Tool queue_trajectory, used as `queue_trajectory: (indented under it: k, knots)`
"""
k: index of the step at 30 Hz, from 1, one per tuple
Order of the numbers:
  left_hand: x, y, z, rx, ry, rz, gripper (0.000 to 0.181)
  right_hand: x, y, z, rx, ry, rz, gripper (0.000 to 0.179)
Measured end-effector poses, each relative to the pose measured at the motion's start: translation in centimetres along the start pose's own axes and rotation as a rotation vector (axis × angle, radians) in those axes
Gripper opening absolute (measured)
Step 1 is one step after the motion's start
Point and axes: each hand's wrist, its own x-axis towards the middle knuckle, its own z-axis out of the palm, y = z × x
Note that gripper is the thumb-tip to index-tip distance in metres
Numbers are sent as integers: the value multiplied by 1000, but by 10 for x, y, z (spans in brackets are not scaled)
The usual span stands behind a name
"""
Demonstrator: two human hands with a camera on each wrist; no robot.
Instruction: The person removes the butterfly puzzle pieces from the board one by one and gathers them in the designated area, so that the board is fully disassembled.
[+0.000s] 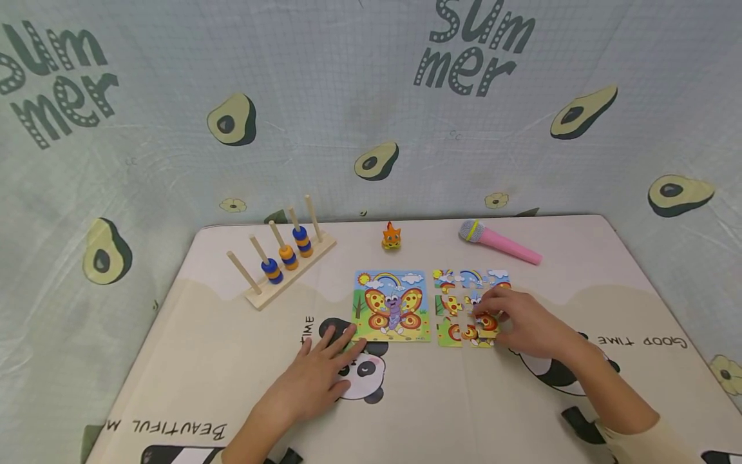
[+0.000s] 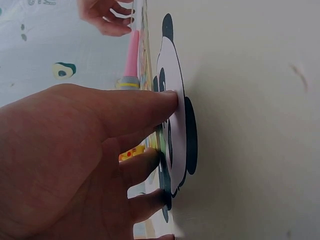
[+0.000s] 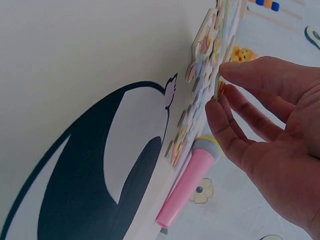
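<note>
My right hand (image 1: 532, 323) pinches a small puzzle piece (image 3: 218, 90) between thumb and fingers, held just above the other pieces. Beneath it several butterfly puzzle pieces (image 1: 449, 332) lie in loose rows with gaps between them. To their left is a square butterfly picture (image 1: 393, 308) with a rainbow and sun. My left hand (image 1: 313, 380) rests spread on the printed panda (image 1: 366, 377), fingertips at the picture's lower left corner. In the left wrist view the thumb (image 2: 150, 106) presses flat on the panda print, with nothing held.
A wooden peg stand (image 1: 301, 265) with blue and orange rings stands at the back left. A small orange animal toy (image 1: 391, 236) sits behind the picture. The pink toy microphone (image 1: 503, 243) lies at the back right, near the table's far edge and the patterned curtain (image 1: 313, 116).
</note>
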Motion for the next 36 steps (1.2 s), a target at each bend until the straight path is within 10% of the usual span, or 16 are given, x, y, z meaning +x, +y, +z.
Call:
queue_trajectory:
  k: [36]
  knots:
    - [0,-1,2,1,7,-1,63,-35,36,-4,42,21,92,42]
